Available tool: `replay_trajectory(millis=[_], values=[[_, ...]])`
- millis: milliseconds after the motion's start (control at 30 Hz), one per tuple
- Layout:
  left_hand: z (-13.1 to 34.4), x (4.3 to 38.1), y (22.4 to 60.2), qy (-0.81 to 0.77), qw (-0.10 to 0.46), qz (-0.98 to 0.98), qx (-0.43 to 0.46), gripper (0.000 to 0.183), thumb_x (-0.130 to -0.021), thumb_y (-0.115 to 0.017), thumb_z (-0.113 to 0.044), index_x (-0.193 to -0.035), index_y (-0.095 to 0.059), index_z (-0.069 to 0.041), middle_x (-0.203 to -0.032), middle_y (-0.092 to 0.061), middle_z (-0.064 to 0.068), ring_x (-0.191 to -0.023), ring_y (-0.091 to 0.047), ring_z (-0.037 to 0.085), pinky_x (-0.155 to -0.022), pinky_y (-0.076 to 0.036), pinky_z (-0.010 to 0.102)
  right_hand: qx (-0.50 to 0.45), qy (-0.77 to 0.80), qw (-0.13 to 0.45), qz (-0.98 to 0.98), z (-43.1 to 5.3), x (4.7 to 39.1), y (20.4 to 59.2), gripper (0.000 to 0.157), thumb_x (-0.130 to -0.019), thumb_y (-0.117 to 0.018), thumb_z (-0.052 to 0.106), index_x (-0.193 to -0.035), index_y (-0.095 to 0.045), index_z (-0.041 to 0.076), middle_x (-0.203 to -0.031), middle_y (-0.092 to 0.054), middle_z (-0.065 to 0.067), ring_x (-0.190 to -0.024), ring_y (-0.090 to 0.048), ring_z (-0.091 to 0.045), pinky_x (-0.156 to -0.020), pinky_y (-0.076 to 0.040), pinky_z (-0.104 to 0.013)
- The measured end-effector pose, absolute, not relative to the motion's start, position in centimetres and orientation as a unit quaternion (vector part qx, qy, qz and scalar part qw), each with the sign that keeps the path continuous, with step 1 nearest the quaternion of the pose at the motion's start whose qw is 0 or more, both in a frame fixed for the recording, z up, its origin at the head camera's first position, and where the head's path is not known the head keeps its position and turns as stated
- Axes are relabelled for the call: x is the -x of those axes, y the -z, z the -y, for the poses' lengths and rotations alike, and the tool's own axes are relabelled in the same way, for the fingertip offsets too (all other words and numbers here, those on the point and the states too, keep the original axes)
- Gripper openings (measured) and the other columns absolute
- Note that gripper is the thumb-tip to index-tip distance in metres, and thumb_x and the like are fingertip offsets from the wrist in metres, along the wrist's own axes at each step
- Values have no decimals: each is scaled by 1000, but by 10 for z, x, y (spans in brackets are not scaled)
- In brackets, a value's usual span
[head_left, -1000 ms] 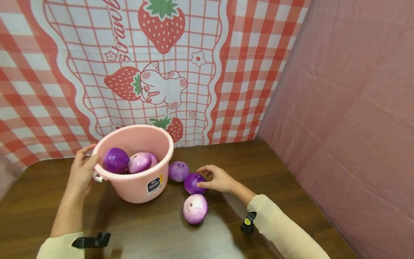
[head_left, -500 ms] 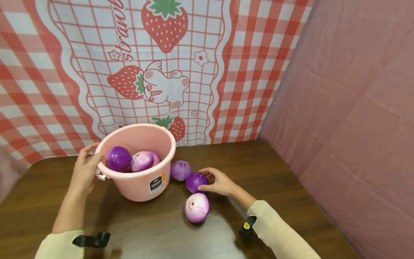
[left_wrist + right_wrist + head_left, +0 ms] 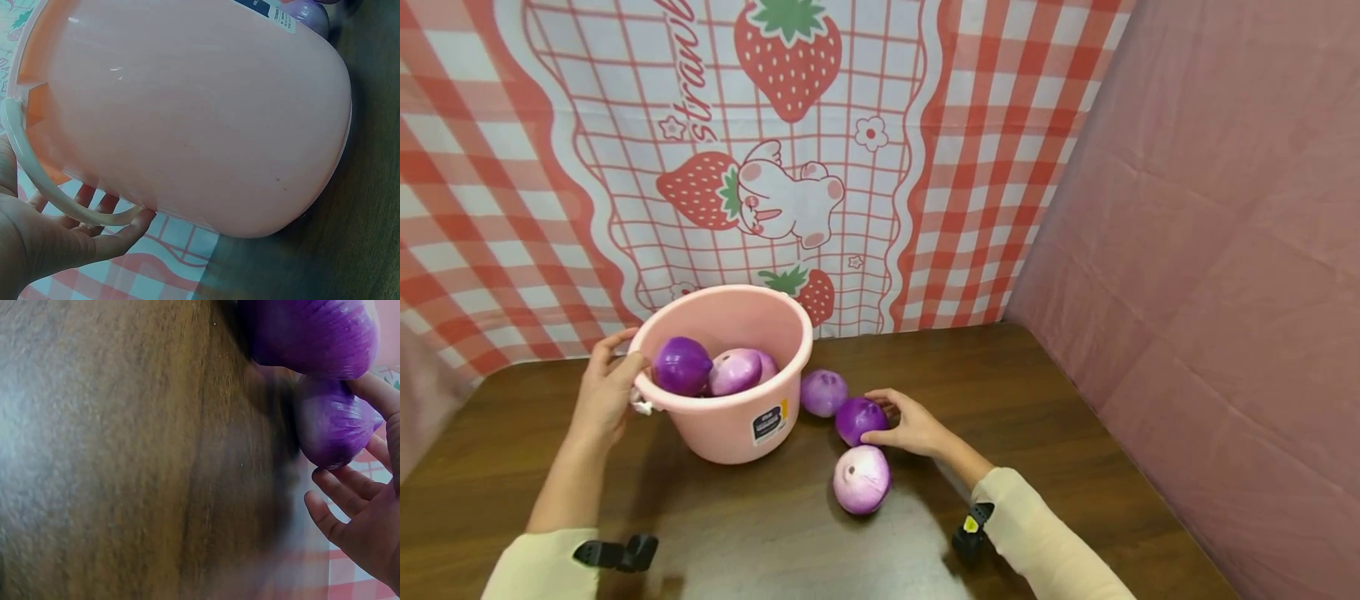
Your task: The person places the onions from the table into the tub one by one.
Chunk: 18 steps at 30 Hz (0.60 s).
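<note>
A pink bucket (image 3: 722, 433) stands on the table, its rim gripped at the left side by my left hand (image 3: 601, 396). In the left wrist view, the pale bucket handle (image 3: 47, 187) curves over that hand's fingers. A dark purple onion (image 3: 681, 367) and pinkish ones (image 3: 735, 372) lie inside the bucket. My right hand (image 3: 913, 427) holds another dark purple onion (image 3: 856, 421) on the table, thumb at its front and fingers round its far side. A whitish-pink onion (image 3: 861, 481) sits just in front, and a lighter purple onion (image 3: 824, 393) sits between the held one and the bucket.
The dark wooden table (image 3: 760, 533) runs back to a red-and-white checked cloth (image 3: 985, 167) with strawberry prints. A pink fabric wall (image 3: 1225, 250) rises along the right side. Black straps (image 3: 617, 553) are worn at both sleeves.
The right hand's thumb and fingers have closed in around the dark purple onion on the table. The left hand keeps its grip on the bucket. The whole head view has shifted slightly.
</note>
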<state>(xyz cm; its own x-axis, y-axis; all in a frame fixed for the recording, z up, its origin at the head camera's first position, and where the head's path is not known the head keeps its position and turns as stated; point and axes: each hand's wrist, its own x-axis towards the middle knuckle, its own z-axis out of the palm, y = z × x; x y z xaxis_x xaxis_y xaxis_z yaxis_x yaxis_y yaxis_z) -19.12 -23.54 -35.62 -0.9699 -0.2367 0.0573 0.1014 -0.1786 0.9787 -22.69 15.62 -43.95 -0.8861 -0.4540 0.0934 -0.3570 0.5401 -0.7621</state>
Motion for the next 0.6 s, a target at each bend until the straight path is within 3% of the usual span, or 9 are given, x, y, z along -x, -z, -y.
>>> replay_trajectory(millis=[600], values=[[237,192,357,762,104,637,-62,37,-88,-47,-4,-112,-44,-31,-68,-58,-10,-50,-54,2,-42,-49,17,207,468,19,-859,-164,228,437,59,-73,-79,21,-125,-53,6,-116,-61,-15,-100,-56,-27,-85,-51,-40]])
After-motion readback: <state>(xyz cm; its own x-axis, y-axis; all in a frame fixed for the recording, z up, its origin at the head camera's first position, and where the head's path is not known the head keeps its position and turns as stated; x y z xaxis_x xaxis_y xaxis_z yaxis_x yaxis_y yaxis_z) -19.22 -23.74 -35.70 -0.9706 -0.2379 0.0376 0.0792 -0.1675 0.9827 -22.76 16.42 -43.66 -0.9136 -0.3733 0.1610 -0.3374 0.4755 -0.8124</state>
